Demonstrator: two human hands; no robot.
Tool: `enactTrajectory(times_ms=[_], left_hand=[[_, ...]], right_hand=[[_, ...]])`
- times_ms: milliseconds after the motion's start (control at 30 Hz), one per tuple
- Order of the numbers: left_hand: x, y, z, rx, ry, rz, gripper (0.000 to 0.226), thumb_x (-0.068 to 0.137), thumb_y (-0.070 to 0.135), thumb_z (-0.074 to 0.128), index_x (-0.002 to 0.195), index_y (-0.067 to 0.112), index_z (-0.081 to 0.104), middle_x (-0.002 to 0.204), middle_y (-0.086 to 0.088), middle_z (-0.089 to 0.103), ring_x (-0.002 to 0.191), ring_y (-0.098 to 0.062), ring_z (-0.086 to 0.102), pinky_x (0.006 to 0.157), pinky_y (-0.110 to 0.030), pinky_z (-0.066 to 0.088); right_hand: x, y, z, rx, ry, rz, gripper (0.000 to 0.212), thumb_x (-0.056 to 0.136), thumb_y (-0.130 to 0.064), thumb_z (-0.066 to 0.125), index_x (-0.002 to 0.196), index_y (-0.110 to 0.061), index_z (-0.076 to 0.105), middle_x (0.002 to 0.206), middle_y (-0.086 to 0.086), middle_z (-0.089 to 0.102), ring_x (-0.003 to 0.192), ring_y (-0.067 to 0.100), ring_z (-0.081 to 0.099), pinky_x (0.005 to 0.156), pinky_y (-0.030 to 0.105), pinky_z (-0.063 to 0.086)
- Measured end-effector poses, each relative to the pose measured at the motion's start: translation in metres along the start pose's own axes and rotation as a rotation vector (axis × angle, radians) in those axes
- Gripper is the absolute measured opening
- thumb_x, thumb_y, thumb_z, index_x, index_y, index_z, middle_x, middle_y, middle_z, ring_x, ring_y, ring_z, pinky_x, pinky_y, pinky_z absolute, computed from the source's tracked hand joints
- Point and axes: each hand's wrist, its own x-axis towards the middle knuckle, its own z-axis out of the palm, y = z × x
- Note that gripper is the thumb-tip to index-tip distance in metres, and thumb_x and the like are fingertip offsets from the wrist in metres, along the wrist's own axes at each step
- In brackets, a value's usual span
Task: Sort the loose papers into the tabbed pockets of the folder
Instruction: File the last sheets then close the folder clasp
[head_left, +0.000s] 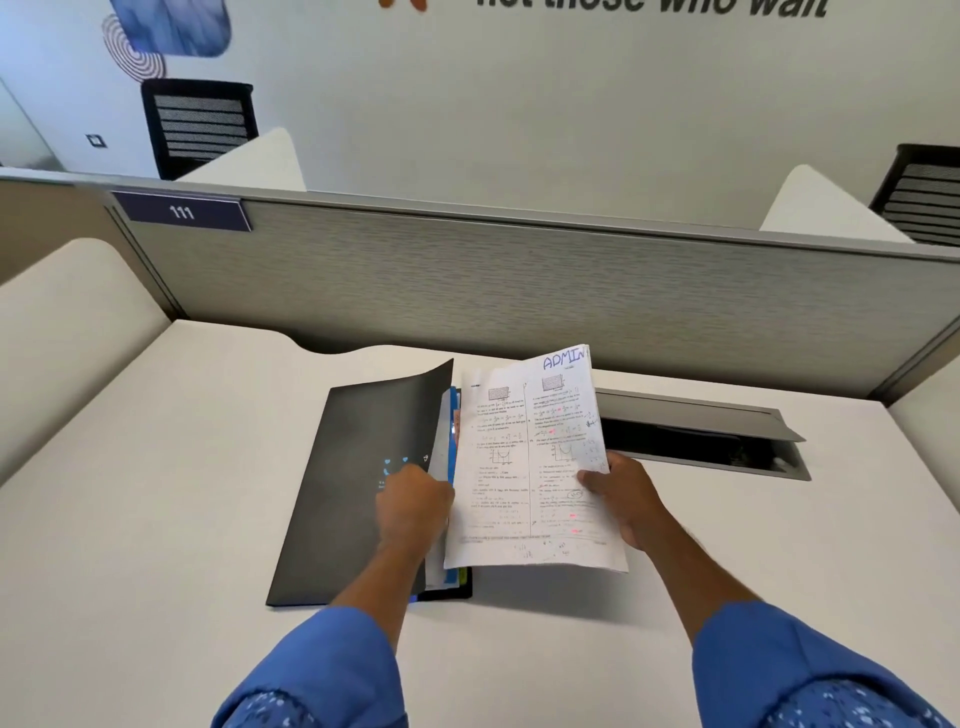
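Note:
A black folder (353, 478) lies on the white desk, its cover partly lifted along the right edge, where blue and pale inner pockets (448, 415) show. My left hand (413, 506) grips that opening edge of the folder. My right hand (626, 499) pinches the right side of a printed sheet (524, 467) marked "ADMIN" in blue at its top. The sheet is held tilted above the desk, its left edge against the folder's open side. Whether its edge is inside a pocket cannot be told.
A grey cable tray (701, 436) with its lid raised sits in the desk right behind the sheet. A grey partition (519, 280) labelled 111 closes the desk's far side. Cream side panels (67, 322) stand left and right. Bare desk surface (156, 467) lies to the folder's left.

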Motion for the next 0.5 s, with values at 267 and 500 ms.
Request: enactTrajectory(times_ms=[267, 500], left_hand=[[0.0, 0.0, -0.013, -0.001, 0.019, 0.024, 0.018, 0.079, 0.012, 0.051, 0.062, 0.015, 0.045, 0.062, 0.004, 0.046, 0.053, -0.01, 0.042, 0.05, -0.024, 0.029], [-0.005, 0.003, -0.015, 0.073, -0.018, 0.077, 0.013, 0.075, 0.014, 0.053, 0.063, 0.012, 0.049, 0.065, 0.001, 0.053, 0.055, -0.013, 0.048, 0.046, -0.021, 0.03]], right_hand=[[-0.007, -0.004, 0.035, -0.143, -0.006, -0.053, 0.027, 0.088, 0.0, 0.06, 0.107, -0.018, 0.068, 0.108, 0.007, 0.074, 0.093, 0.029, 0.073, 0.09, 0.05, 0.057], [-0.011, -0.005, 0.06, -0.199, -0.022, -0.045, 0.033, 0.087, -0.003, 0.059, 0.117, -0.011, 0.067, 0.112, 0.009, 0.073, 0.098, 0.032, 0.071, 0.092, 0.051, 0.056]])
